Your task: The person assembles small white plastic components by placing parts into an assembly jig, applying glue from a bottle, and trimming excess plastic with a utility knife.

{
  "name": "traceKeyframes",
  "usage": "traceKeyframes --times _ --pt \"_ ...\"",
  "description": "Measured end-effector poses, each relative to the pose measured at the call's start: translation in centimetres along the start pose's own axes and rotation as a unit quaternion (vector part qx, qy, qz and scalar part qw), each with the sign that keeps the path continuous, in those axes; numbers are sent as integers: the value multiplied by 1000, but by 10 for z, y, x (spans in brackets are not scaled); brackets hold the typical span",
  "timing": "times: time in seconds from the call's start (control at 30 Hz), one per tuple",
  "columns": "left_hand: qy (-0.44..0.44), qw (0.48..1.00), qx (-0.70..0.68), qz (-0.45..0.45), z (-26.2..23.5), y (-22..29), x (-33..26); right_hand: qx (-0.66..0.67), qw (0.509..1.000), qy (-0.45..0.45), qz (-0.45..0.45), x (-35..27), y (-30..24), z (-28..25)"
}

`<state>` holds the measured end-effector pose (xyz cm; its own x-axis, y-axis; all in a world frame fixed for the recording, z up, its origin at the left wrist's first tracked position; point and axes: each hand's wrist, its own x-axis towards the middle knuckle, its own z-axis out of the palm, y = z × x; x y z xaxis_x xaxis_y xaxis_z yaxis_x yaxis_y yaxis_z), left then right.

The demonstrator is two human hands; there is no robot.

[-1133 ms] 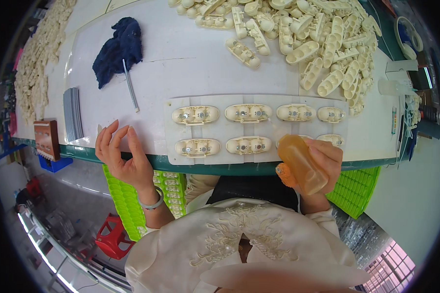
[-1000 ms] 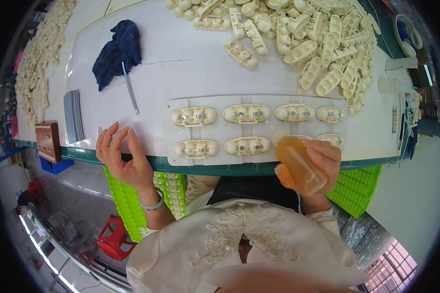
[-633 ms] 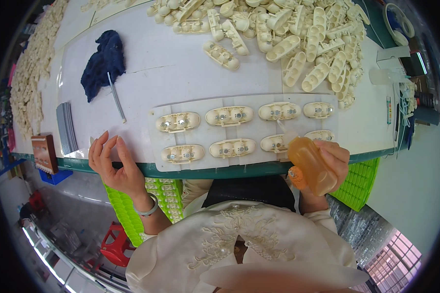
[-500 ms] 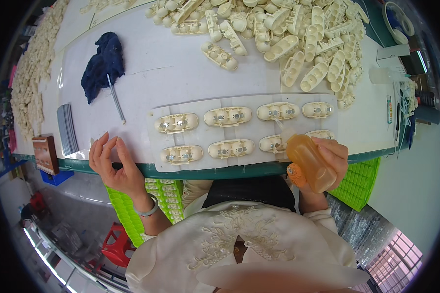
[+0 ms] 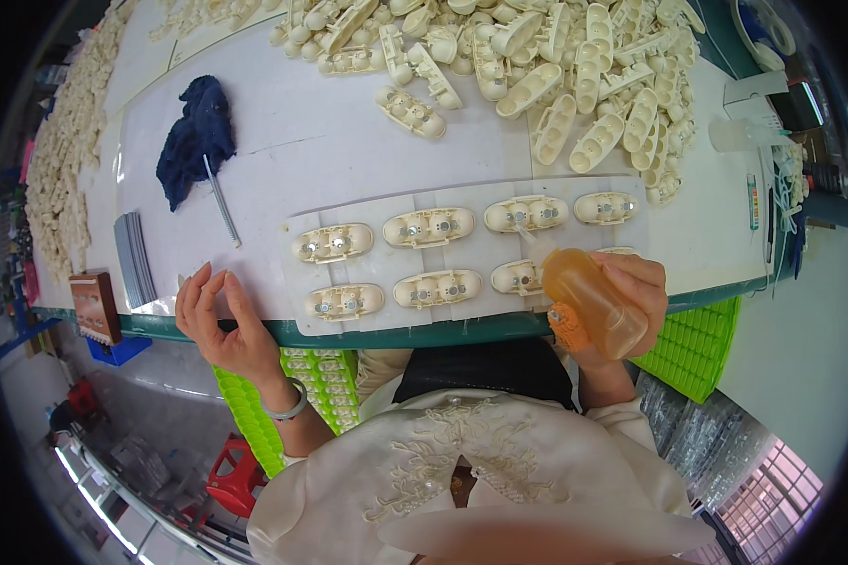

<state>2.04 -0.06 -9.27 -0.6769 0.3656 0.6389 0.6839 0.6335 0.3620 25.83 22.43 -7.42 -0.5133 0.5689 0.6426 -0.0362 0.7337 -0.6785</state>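
My right hand [image 5: 631, 292] is wrapped around an amber squeeze bottle [image 5: 589, 299], tilted with its thin nozzle pointing away and to the left. The nozzle tip is over the near edge of a cream plastic casing [image 5: 526, 214], third from the left in the far row; I cannot tell whether it touches. Several such casings with small silvery discs lie in two rows on a white board [image 5: 349, 205]. The bottle and right hand partly cover the near row's right end. My left hand [image 5: 221, 315] holds nothing, fingers apart and slightly curled, by the table's front edge.
A heap of cream casings [image 5: 575, 85] lies at the far right, with smaller cream pieces [image 5: 66, 179] at the far left. A navy cloth [image 5: 198, 137], a metal rod [image 5: 221, 202], grey strips [image 5: 135, 259] and a brown block [image 5: 94, 306] lie left. Green trays [image 5: 697, 348] sit below table height.
The view has shifted slightly. The bottle's nozzle has moved a little left along the same far-row casing. My left hand stays open in about the same place.
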Motion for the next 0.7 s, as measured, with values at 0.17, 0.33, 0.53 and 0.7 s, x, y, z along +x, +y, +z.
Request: traceKeyframes --times 0.17,0.33,0.53,0.7 --pt "4 1000 -14 -15 1 2 0 3 1000 -14 2 2 0 -3" --pt "-1 1000 -8 -16 3 2 -1 7 999 3 52 6 -1 -3" --pt "2 999 -28 -27 2 4 1 28 993 76 82 7 0 -12" --pt "2 999 -26 -25 2 1 0 21 996 45 76 5 2 -10"
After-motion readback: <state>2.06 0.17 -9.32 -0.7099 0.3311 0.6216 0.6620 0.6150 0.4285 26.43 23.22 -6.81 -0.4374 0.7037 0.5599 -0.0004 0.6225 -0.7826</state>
